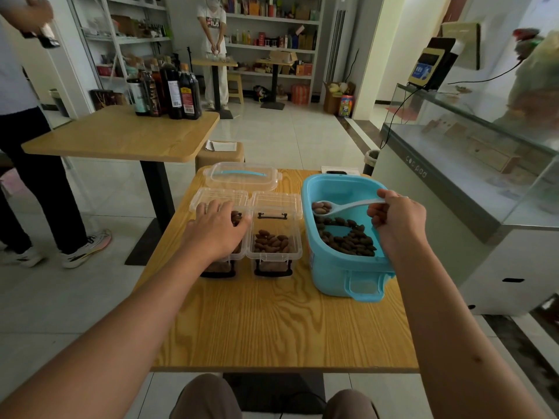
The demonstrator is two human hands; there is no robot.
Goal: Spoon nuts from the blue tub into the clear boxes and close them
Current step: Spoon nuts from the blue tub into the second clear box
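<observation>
A blue tub (pixel 341 278) with brown nuts (pixel 348 240) in it stands at the right of the wooden table (pixel 272 322). My right hand (pixel 396 222) holds a white spoon (pixel 348 205) over the tub, with a few nuts in its bowl. Two clear boxes stand side by side to the left of the tub, lids hinged back. The right box (pixel 273 252) holds a layer of nuts. My left hand (pixel 216 229) rests on top of the left box (pixel 239 257), fingers spread over its opening, hiding most of it.
A clear lid with a blue handle (pixel 242 176) lies behind the boxes. A second wooden table (pixel 121 137) with dark bottles stands to the far left, a person beside it. A glass counter (pixel 453 164) runs along the right. Another person stands far back by shelves.
</observation>
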